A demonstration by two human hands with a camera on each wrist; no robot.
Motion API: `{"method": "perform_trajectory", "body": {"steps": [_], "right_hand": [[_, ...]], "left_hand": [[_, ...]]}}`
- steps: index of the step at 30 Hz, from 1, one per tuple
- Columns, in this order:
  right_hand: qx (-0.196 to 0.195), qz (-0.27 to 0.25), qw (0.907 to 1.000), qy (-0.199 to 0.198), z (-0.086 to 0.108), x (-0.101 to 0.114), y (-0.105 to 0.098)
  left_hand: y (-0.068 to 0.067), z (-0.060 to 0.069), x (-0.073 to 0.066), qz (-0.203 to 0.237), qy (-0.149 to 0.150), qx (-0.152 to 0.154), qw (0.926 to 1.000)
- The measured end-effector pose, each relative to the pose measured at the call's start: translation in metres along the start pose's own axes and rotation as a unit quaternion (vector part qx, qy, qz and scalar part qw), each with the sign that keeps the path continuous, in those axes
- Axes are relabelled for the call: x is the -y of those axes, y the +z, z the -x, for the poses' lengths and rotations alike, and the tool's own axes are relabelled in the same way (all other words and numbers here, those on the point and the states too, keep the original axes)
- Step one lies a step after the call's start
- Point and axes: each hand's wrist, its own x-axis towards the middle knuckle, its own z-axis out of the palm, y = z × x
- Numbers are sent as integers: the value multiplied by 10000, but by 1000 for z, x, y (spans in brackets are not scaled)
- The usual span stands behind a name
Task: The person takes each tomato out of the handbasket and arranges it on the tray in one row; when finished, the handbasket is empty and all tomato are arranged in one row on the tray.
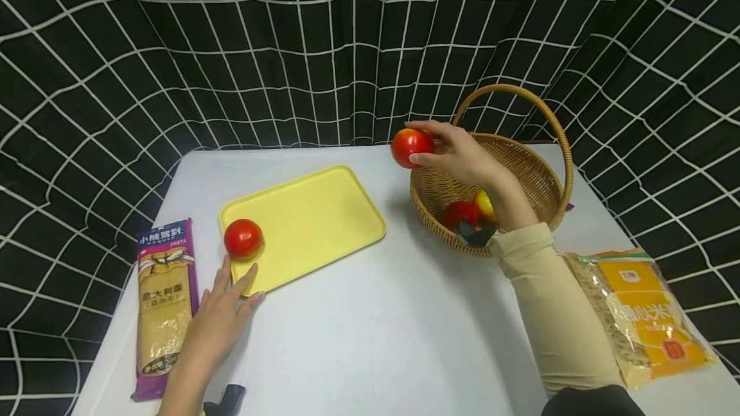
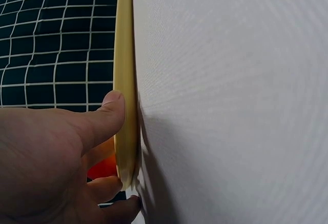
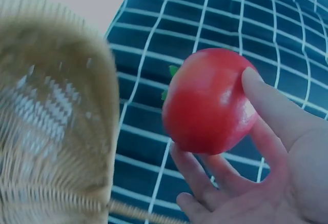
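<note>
My right hand (image 1: 462, 153) pinches a red fruit (image 1: 412, 147) between thumb and fingers, above the left rim of a wicker basket (image 1: 424, 207). The right wrist view shows the fruit (image 3: 210, 101) in the fingers, with green leaf tips on its far side. At the near left corner of a yellow tray (image 1: 312, 217), my left hand (image 1: 216, 323) rests with fingers spread. Its thumb touches the tray's edge (image 2: 124, 55) in the left wrist view. A red tomato (image 1: 243, 239) lies at the tray's left end, just beyond the fingertips.
Inside the basket lie a red fruit (image 1: 460, 214) and a yellow one (image 1: 484, 206), partly covered by the right arm. A pasta packet (image 1: 164, 307) is at the left, a grain bag (image 1: 647, 316) at the right. A dark object (image 1: 228, 400) shows at the near edge. Gridded black cloth surrounds the table.
</note>
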Motion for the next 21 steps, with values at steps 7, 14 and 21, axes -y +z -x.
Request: {"method": "perform_trajectory", "body": {"steps": [7, 14, 21], "right_hand": [[153, -258, 9992, -276, -18, 18, 35], [426, -293, 9962, -702, -38, 28, 81], [648, -740, 9929, -667, -53, 28, 130]], "left_hand": [[0, 1, 0, -14, 4, -32, 10000], [1, 0, 1, -48, -5, -18, 10000], [1, 0, 0, -25, -2, -63, 10000]]}}
